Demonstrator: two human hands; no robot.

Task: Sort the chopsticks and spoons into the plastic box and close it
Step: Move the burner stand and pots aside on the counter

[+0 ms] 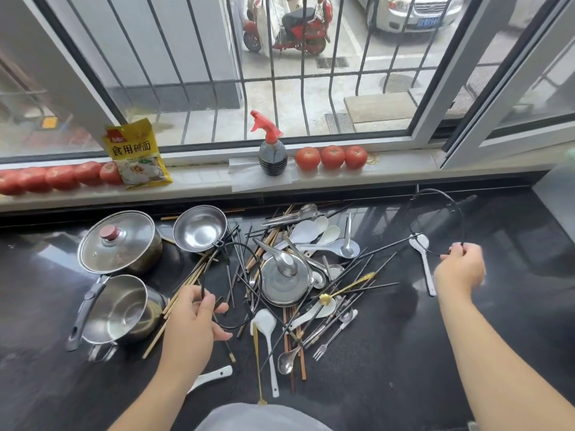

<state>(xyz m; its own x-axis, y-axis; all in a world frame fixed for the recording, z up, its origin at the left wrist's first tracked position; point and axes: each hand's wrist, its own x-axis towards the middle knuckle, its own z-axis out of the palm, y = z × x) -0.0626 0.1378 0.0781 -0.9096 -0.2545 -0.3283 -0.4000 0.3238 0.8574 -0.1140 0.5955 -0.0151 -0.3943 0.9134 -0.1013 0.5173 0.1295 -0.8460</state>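
A tangled pile of dark and wooden chopsticks (367,269), white ceramic spoons (311,231) and metal spoons (287,362) lies on the black counter (404,353). My left hand (193,321) pinches a black wire ring (256,275) at the pile's left edge. My right hand (460,269) grips a second black wire ring (460,213), raised to the right of the pile. A lone white spoon (425,265) lies just left of my right hand. No plastic box is in view.
A small steel lid (280,284) sits in the pile. To the left stand a steel bowl (199,228), a lidded pot (121,244) and a saucepan (121,309). Tomatoes (333,157), a spray bottle (273,150) and a yellow packet (137,154) line the sill.
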